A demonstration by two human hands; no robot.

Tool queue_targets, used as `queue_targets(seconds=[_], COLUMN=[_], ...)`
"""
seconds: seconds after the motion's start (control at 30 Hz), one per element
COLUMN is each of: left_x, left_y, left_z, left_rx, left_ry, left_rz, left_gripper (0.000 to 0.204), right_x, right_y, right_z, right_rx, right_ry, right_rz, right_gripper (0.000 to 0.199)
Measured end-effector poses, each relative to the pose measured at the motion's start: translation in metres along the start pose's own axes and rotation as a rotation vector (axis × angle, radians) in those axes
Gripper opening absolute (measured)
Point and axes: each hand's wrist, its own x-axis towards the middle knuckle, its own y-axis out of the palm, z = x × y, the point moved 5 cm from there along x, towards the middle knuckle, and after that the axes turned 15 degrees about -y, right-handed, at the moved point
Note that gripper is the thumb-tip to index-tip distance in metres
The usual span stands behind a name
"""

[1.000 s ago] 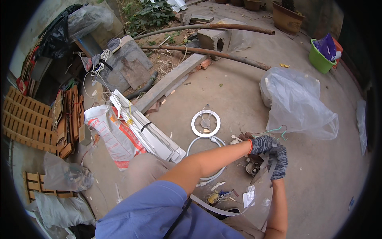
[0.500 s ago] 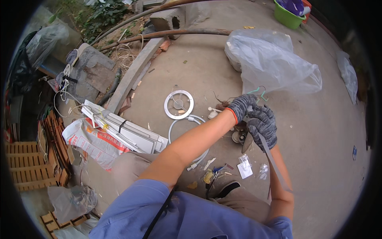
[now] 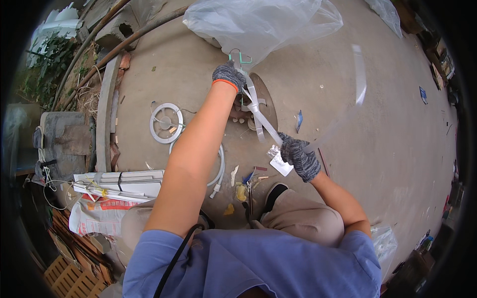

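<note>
My left hand, in a grey knit glove with an orange cuff, is closed on a whitish plastic strap. Just beyond its fingers is a green hook, at the edge of a clear plastic bag. Lower and to the right, my right hand, in a matching glove, grips the same strap. A stretch of strap runs between the hands, with a crossing or loop in the middle. Its loose tail curves up at the right. Behind the strap lies a brown, rounded object; small parts beside it are partly hidden.
A white ring-shaped part and a coiled grey hose lie to the left. Bundled white strips rest by a printed sack. Scraps and a white packet lie before me. A concrete curb borders the left.
My hands have moved apart, the left one forward and the right one back toward me, with strap now stretched between them. The whole view has shifted too.
</note>
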Motion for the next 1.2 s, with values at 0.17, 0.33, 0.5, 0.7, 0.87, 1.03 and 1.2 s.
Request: queue_targets(seconds=[0.17,0.33,0.5,0.7,0.87,1.03,1.2], left_x=[-0.031,-0.021,-0.081,-0.148,-0.176,-0.190,-0.209], left_y=[-0.021,0.009,-0.042,-0.092,-0.092,-0.105,-0.108], left_z=[-0.016,0.000,-0.006,-0.036,-0.072,-0.079,-0.094], left_rx=[-0.018,-1.952,-1.527,-0.818,-0.415,-0.426,-0.731], left_ry=[-0.027,-0.416,-0.084,0.574,1.031,1.026,0.862], left_rz=[-0.085,0.582,0.441,0.230,-0.069,-0.246,-0.159], left_gripper=[0.053,0.022,0.029,0.027,0.027,0.025,0.029], right_x=[-0.007,0.019,0.042,0.092,0.113,0.123,0.122], right_y=[-0.013,-0.013,-0.026,0.001,0.029,0.031,-0.014], right_z=[-0.015,0.002,0.046,0.090,0.085,0.099,0.097], right_rx=[-0.026,0.053,0.223,0.206,-0.577,-0.804,-0.892], right_ry=[-0.010,-0.058,-0.238,-0.200,-0.058,-0.029,-0.074], right_rz=[-0.106,-0.214,-0.238,-0.210,0.056,-0.041,-0.140], right_gripper=[0.021,0.034,0.032,0.022,0.029,0.034,0.021])
